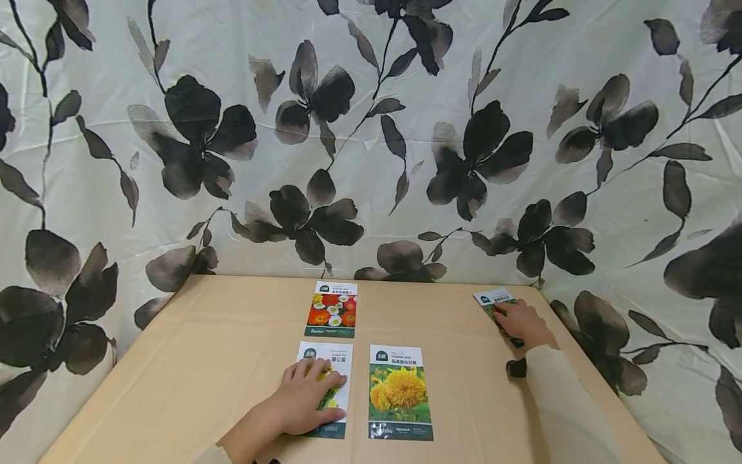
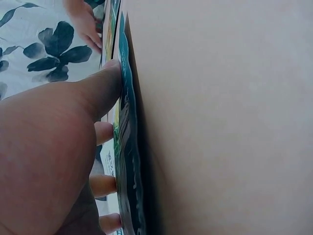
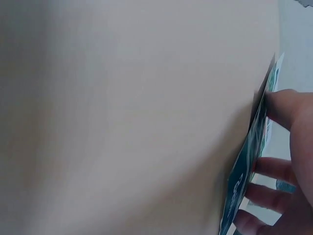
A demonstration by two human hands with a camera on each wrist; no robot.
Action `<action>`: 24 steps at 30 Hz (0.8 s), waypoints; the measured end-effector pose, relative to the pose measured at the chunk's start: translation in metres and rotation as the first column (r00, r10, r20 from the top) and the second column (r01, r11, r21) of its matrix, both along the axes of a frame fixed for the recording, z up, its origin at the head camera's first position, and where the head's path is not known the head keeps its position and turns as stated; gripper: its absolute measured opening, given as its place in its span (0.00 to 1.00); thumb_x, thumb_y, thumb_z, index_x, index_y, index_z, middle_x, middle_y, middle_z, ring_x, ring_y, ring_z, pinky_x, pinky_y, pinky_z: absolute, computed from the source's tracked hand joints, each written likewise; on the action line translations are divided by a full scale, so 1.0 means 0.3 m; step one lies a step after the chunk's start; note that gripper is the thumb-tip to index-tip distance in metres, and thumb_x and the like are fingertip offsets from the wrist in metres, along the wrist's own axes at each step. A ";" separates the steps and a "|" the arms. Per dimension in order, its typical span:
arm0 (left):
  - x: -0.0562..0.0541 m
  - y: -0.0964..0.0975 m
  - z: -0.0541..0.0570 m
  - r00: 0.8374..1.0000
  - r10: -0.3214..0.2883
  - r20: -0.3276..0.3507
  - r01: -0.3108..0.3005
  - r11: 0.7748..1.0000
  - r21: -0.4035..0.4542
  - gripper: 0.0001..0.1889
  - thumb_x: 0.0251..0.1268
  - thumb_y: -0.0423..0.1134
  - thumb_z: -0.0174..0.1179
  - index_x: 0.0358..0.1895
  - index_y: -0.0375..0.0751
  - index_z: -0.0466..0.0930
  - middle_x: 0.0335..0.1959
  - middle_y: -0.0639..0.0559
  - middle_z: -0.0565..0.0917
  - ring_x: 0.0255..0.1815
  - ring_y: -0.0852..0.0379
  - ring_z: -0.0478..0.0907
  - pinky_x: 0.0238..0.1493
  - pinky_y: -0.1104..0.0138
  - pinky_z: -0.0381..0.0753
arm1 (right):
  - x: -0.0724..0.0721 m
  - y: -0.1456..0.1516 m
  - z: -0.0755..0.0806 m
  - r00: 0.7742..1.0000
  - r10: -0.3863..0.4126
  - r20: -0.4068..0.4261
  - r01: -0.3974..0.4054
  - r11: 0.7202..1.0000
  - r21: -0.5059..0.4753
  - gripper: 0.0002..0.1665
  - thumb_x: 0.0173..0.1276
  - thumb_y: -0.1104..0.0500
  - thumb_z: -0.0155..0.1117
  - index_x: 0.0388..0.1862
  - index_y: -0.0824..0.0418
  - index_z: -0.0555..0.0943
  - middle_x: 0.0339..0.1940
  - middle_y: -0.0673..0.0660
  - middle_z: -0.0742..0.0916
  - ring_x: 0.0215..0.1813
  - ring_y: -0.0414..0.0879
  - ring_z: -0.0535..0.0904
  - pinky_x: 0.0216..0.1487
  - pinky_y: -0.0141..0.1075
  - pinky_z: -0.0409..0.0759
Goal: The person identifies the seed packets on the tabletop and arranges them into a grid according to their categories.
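My left hand point(image 1: 301, 394) rests on a white seed packet point(image 1: 346, 361) at the front of the table, its fingers spread across the printed face. In the left wrist view the thumb lies near the packet's teal bottom band point(image 2: 128, 161). At the back right, my right hand point(image 1: 524, 323) holds another seed packet point(image 1: 493, 295), which stands slanted. The right wrist view shows that packet point(image 3: 242, 169) bowed, with the thumb and the fingers spaced along it and a shadow beneath. Most of its picture is hidden by the hand.
A packet with yellow flowers point(image 1: 401, 394) lies right of my left hand. Behind the left-hand packet is one with red and white flowers point(image 1: 332, 309). A flower-printed cloth point(image 1: 394, 161) hangs behind the tan table point(image 1: 243, 322). A black band point(image 1: 516, 368) sits at the right wrist.
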State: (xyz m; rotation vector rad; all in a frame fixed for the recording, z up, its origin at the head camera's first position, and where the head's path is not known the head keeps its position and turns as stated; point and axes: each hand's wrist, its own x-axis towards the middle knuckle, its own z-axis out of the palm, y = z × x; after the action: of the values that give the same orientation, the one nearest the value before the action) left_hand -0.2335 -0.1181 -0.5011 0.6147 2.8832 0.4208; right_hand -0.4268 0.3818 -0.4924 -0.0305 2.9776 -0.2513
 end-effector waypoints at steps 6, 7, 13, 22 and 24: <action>0.008 -0.011 0.000 1.000 -0.006 0.006 0.006 1.000 -0.004 0.34 0.61 0.71 0.62 0.68 0.62 0.77 0.73 0.43 0.70 0.73 0.32 0.60 0.69 0.28 0.56 | 0.024 -0.012 -0.009 1.000 -0.007 0.007 0.007 1.000 0.006 0.34 0.82 0.44 0.47 0.80 0.59 0.64 0.72 0.83 0.63 0.68 0.83 0.63 0.60 0.76 0.67; 0.010 -0.012 0.000 1.000 -0.008 0.006 0.008 1.000 -0.004 0.34 0.61 0.71 0.61 0.68 0.62 0.77 0.73 0.43 0.70 0.73 0.32 0.60 0.69 0.28 0.56 | 0.026 -0.009 -0.011 1.000 -0.002 0.009 0.002 1.000 0.009 0.34 0.82 0.44 0.47 0.79 0.59 0.64 0.72 0.83 0.63 0.68 0.83 0.64 0.59 0.76 0.68; 0.021 -0.025 0.009 1.000 -0.021 0.012 0.021 1.000 -0.002 0.34 0.62 0.70 0.61 0.68 0.62 0.76 0.73 0.42 0.69 0.73 0.32 0.60 0.69 0.28 0.56 | 0.042 0.019 -0.020 0.999 0.037 -0.010 -0.037 0.999 0.013 0.35 0.81 0.42 0.50 0.79 0.58 0.66 0.71 0.81 0.64 0.67 0.82 0.65 0.58 0.74 0.69; 0.036 -0.042 0.022 0.999 -0.031 0.027 0.031 0.999 -0.004 0.34 0.62 0.71 0.61 0.68 0.62 0.76 0.74 0.42 0.69 0.74 0.32 0.60 0.69 0.29 0.55 | 0.078 0.025 -0.022 0.995 0.092 -0.050 -0.093 0.996 -0.013 0.35 0.81 0.45 0.52 0.78 0.63 0.67 0.70 0.82 0.67 0.69 0.81 0.66 0.65 0.72 0.68; 0.041 -0.046 0.027 0.999 -0.031 0.030 0.032 0.999 -0.003 0.34 0.61 0.70 0.62 0.68 0.61 0.76 0.74 0.42 0.69 0.74 0.32 0.60 0.69 0.28 0.55 | 0.087 0.022 -0.023 0.993 0.104 -0.050 -0.105 0.994 -0.025 0.33 0.81 0.47 0.52 0.77 0.64 0.67 0.70 0.83 0.68 0.69 0.80 0.66 0.66 0.71 0.67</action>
State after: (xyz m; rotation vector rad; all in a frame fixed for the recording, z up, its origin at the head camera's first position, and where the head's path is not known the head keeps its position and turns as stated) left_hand -0.2211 -0.1320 -0.4932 0.6466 2.8412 0.4168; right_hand -0.4008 0.3883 -0.4992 -0.1979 3.0088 -0.2827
